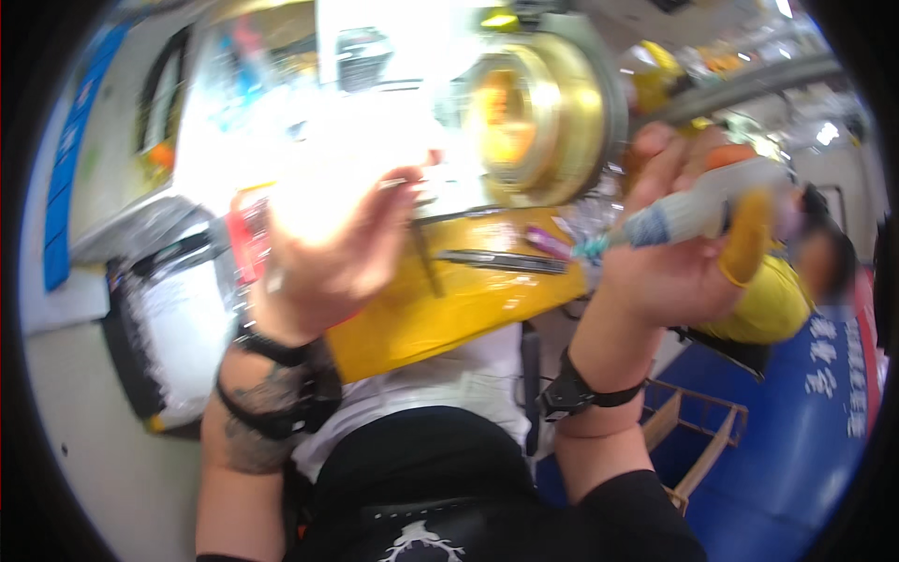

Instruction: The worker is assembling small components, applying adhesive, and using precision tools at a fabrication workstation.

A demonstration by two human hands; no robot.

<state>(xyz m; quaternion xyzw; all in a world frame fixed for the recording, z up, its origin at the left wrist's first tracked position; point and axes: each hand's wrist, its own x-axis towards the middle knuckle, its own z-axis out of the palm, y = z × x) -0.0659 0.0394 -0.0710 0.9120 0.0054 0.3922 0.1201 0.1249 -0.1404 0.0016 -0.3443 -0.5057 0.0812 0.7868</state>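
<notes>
My right hand (655,267) is raised at the right, its fingers wrapped round a translucent syringe-like tube (688,206) with blue print. The tube lies tilted, its narrow teal tip (590,247) pointing left over the yellow sheet. An orange finger cot (730,155) and a yellow finger cot (749,239) cover two fingertips of that hand. On the left, my left hand (342,248) is partly washed out by bright light. Its thumb and fingertips pinch together around a small dark piece, too blurred to name. Black tweezers (501,261) lie on the yellow sheet between my hands.
Beneath my hands is a glossy yellow sheet (421,328). A gold round metal drum (571,112) stands behind it. At left is a black-edged tray (140,365) with white paper. A person in yellow (768,304) sits at right, near a blue barrier (777,421) and wooden frame (707,459).
</notes>
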